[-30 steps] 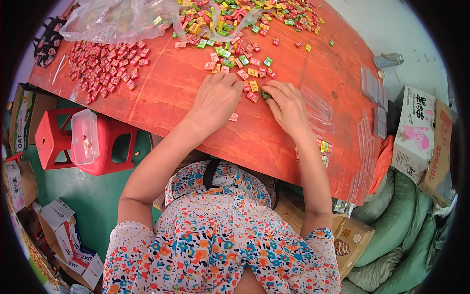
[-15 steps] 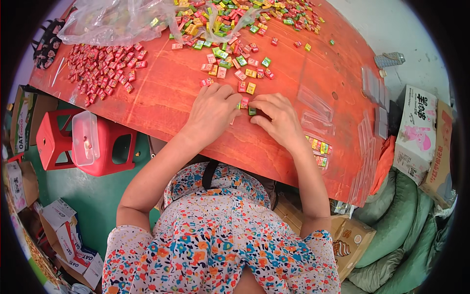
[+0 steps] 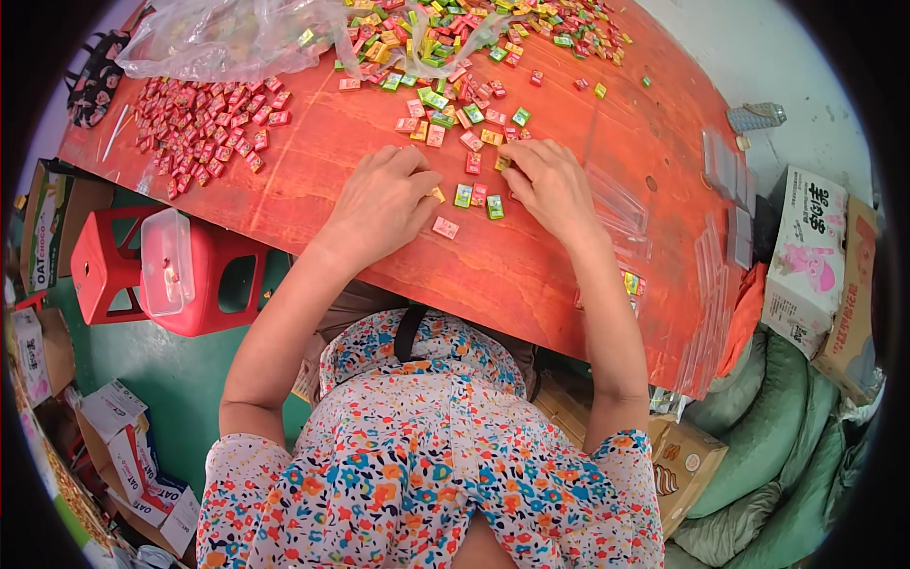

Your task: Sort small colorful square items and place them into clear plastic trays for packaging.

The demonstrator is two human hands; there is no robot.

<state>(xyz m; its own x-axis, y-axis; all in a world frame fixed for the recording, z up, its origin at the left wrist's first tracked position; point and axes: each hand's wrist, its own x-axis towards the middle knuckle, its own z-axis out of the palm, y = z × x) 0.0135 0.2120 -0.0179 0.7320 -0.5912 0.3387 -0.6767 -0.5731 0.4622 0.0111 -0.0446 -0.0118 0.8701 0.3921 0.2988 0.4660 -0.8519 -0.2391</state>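
Tiny colourful boxes lie on the red table before me. My left hand [image 3: 379,201] is bent over the table, thumb and forefinger pinching a little yellow box [image 3: 437,193] that is mostly covered. At the fingertips of my right hand [image 3: 552,185] another yellow box [image 3: 502,163] is gripped, partly hidden. Between the hands stand a green box [image 3: 463,195], a red box [image 3: 479,195] and a second green box [image 3: 495,208], close together in a short row. Nearer me, a pink box [image 3: 445,228] lies alone. A red box [image 3: 473,163] rests just beyond the row.
A mixed heap of boxes [image 3: 455,57] spreads at the back beside a clear plastic bag [image 3: 237,38]. Red boxes [image 3: 209,128] are piled at left. Clear plastic strips [image 3: 706,294] and cases [image 3: 730,185] lie at right. Red stools [image 3: 213,275] stand left of the table.
My hands have moved apart, uncovering the short row and the pink box. The right hand has moved up and right, onto a yellow box; the left has drawn back leftward.
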